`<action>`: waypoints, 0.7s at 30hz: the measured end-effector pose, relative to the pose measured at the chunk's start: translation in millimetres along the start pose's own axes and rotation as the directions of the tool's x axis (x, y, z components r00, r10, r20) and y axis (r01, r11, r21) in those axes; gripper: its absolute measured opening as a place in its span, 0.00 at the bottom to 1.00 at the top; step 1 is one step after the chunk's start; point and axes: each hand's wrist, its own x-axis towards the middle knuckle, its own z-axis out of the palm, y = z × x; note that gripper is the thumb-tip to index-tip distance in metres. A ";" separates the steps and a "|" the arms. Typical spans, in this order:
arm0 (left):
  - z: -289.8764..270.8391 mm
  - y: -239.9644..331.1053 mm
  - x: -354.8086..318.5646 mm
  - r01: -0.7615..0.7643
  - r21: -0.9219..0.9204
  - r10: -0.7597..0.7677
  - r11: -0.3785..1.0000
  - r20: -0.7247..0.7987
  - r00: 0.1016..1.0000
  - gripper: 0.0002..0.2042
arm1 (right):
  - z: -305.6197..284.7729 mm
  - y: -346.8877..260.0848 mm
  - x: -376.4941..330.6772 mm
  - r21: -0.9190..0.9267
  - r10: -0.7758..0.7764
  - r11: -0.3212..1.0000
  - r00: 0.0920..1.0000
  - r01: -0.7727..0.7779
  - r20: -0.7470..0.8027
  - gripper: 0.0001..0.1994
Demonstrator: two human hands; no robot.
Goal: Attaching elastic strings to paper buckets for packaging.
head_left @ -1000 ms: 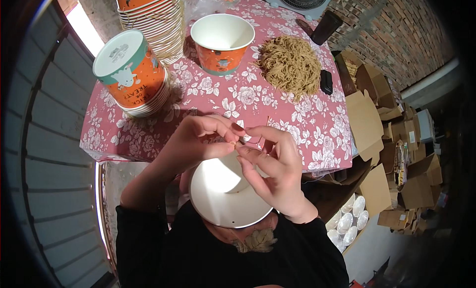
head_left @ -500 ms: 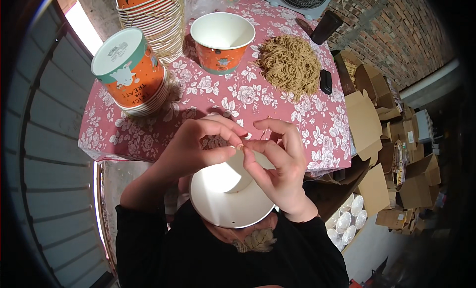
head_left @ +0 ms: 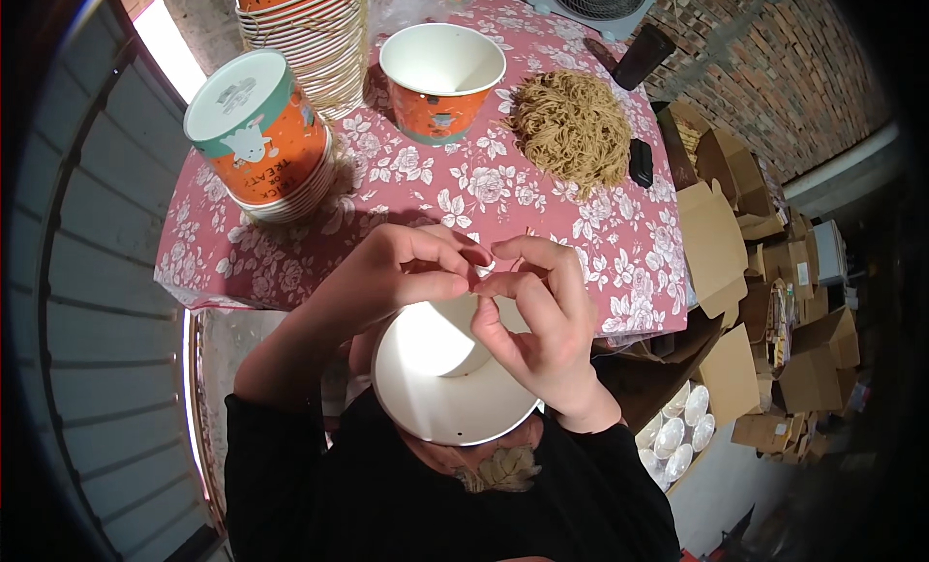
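Tan and too tiny to identify for certain: hold the small bit (head_left: 473,291) still between the pinched thumb and fingers of the left hand (head_left: 402,262), and work at it with the thumb and forefinger of the right hand (head_left: 544,320), apparently closed on it just alongside, using a light grip and fingertips tucked clear of the view. Steady the white bucket (head_left: 455,407) in the lap, open mouth up below both hands, with the hole near its rim left uncovered. Beyond, on the flowered tabletop (head_left: 605,267), leave the string pile (head_left: 571,127) loose and untangled, well apart from both elbows.
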 end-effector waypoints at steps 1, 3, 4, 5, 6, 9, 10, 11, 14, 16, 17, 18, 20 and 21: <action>-0.2 1.0 0.7 0.030 0.013 -0.030 0.999 0.012 0.999 0.08 | -0.6 0.4 0.0 0.002 -0.002 1.000 1.000 0.002 0.001 0.09; 0.9 1.3 1.4 0.037 -0.024 -0.036 0.999 0.029 0.999 0.08 | -1.4 1.2 -0.3 0.028 0.035 0.999 0.999 -0.035 0.015 0.08; 0.9 1.1 1.5 0.045 -0.060 -0.042 0.997 0.049 0.998 0.08 | -1.2 1.4 -0.4 0.030 0.033 0.999 0.999 -0.033 0.016 0.08; 0.0 -1.1 2.0 0.045 -0.060 -0.042 0.997 0.046 0.998 0.08 | -1.0 1.7 -0.6 0.058 0.056 0.997 0.998 -0.057 0.016 0.08; -1.2 -4.8 3.1 0.000 -0.023 0.002 1.000 0.057 0.998 0.08 | -1.0 1.6 -0.6 0.085 0.081 0.993 0.997 -0.082 0.016 0.08; 0.3 -5.2 4.2 -0.069 0.006 0.068 0.998 0.064 0.996 0.08 | -1.6 1.5 -0.2 0.092 0.095 0.991 0.995 -0.096 0.022 0.08; 1.2 -4.5 4.5 -0.091 -0.002 0.091 0.996 0.058 0.994 0.08 | -2.1 1.1 -0.1 0.092 0.095 0.991 0.995 -0.097 0.022 0.08; 1.6 -4.3 4.3 -0.091 -0.002 0.091 0.996 0.059 0.994 0.08 | -3.0 0.2 0.1 0.097 0.116 0.988 0.993 -0.119 0.034 0.08; 4.6 -2.5 0.7 -0.043 -0.039 0.044 0.998 0.035 0.998 0.08 | -6.2 -3.4 2.3 0.112 0.183 0.976 0.981 -0.189 0.068 0.08; 9.9 -1.8 -1.2 -0.081 0.012 0.082 0.997 -0.097 0.992 0.07 | -7.3 -3.1 2.5 0.114 0.232 0.964 0.969 -0.241 0.088 0.09; 11.1 -3.5 -0.5 -0.081 0.013 0.082 0.997 -0.096 0.992 0.07 | -7.7 -2.1 2.8 0.074 0.208 0.974 0.974 -0.215 0.092 0.09; 12.2 -5.7 0.2 -0.177 0.096 0.190 0.979 -0.139 0.972 0.06 | -8.4 -1.7 3.5 0.033 0.184 0.982 0.978 -0.188 0.097 0.09; 14.5 -4.5 -1.0 -0.267 0.185 0.299 0.946 -0.173 0.938 0.05 | -8.2 -0.1 3.1 0.010 0.151 0.988 0.984 -0.152 0.096 0.09; 15.5 -1.8 -1.4 -0.328 0.301 0.390 0.895 -0.175 0.904 0.04 | -7.9 1.4 2.6 -0.016 0.122 0.993 0.988 -0.121 0.094 0.09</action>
